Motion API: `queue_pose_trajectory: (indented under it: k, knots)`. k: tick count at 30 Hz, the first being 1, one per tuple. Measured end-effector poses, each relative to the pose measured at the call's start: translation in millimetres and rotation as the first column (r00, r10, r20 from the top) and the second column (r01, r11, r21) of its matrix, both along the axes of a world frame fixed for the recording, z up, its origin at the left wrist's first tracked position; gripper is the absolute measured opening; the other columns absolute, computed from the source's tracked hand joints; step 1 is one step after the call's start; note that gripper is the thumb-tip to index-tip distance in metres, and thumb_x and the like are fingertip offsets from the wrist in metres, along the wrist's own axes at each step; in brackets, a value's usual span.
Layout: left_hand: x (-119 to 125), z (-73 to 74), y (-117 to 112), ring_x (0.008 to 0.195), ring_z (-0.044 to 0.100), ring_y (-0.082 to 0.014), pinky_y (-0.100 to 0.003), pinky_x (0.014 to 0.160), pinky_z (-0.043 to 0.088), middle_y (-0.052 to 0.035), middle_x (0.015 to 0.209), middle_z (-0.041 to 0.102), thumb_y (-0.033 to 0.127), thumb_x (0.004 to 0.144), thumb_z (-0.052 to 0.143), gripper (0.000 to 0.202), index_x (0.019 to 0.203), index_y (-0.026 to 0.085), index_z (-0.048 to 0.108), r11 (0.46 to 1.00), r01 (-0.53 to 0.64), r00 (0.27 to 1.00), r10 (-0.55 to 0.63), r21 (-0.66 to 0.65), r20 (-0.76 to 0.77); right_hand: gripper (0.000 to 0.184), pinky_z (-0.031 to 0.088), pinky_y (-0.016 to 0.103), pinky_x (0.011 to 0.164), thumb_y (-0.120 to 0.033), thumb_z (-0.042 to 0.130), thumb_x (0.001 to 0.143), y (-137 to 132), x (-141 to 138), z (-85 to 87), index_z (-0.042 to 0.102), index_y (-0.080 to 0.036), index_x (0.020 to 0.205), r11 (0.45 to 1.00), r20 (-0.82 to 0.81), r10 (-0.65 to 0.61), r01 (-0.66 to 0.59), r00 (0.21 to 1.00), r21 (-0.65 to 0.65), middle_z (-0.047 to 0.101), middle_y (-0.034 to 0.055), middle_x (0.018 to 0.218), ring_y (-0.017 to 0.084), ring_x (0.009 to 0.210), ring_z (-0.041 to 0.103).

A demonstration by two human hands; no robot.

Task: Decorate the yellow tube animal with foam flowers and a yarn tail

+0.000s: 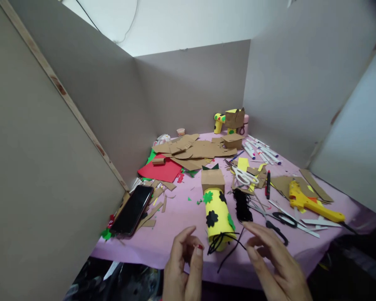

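Observation:
A yellow paper-covered tube (217, 213) with black and green flower cut-outs lies on the table in front of me. At its far end is a small brown cardboard box (213, 179) topped with dark green points. Black yarn (221, 240) forms loops at the near end, and its loose ends trail toward the right. My left hand (186, 261) is just left of the yarn, with thumb and fingers apart and nothing between them. On the other side, my right hand (269, 261) has its fingers bent and apart, fingertips close to the yarn ends; whether they touch is unclear.
A black yarn bundle (242, 205), black-handled scissors (278, 221) and a yellow glue gun (313, 202) lie to the right. White scissors (245, 175), markers (263, 150) and cardboard pieces (200, 148) sit farther back. At left are a phone (133, 209) and red paper (161, 168).

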State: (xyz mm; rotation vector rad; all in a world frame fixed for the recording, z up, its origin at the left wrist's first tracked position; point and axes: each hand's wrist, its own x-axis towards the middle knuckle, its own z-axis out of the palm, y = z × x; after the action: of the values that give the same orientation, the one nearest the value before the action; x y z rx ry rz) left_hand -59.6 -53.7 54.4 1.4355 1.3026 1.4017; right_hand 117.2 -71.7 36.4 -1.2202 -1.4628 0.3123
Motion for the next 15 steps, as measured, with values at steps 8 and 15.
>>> queue_pose_trajectory:
  k: [8,15]
  knots:
    - [10,-1.8,-1,0.065,0.055,-0.0138,-0.023,0.063,0.042,-0.0002,0.073,0.062,0.031,0.083,0.052,0.021,0.101,0.021,0.057,0.989,0.146,0.986,-0.144,0.024,-0.088,0.024,0.052,0.021,0.074,-0.014,0.049,0.086,1,-11,-8.4,0.056,-0.022,0.107,0.962,0.146,0.261,-0.270,0.954,0.039,0.066,0.0081,0.096,0.017,0.087,0.064]
    - [3,-14.4,-9,0.056,0.053,-0.0125,-0.023,0.057,0.040,-0.0016,0.065,0.064,0.045,0.078,0.058,0.035,0.100,0.018,0.058,0.966,0.220,0.969,-0.199,-0.135,0.149,0.021,0.050,0.021,0.060,-0.026,0.046,0.087,-10,-11,-19.3,0.065,-0.020,0.080,0.912,0.092,0.352,-0.319,0.932,-0.258,0.067,0.0036,0.069,0.016,0.064,0.064]
